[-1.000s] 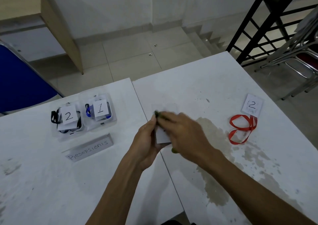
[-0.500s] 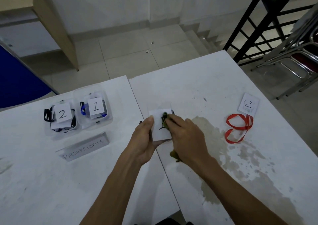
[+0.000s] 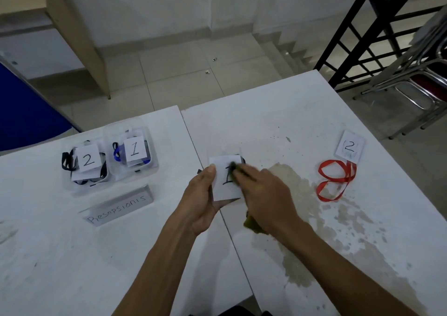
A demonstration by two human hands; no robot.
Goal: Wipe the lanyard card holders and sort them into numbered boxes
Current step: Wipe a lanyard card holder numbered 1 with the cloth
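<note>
At frame centre our left hand (image 3: 202, 200) grips the clear card holder with its white paper insert marked 1 (image 3: 226, 179) while our right hand (image 3: 263, 194), fingers curled round an olive-green cloth (image 3: 252, 225), wipes it; next, we judge, it goes into the clear plastic box labelled 1 (image 3: 133, 154) at left.

The picture is dim and a bit grey, with soft light and no bright glare. The arms cast only faint, fuzzy shadows on the two white tables (image 3: 302, 122). The right hand (image 3: 263, 194) looks smeared with blur at its fingertips, and so does the dark olive cloth (image 3: 252, 225) it holds. The wide lens bends things near the edges: the black metal stair railing (image 3: 358, 32) leans and the table sides splay out. The handwritten numbers look sharp.
</note>
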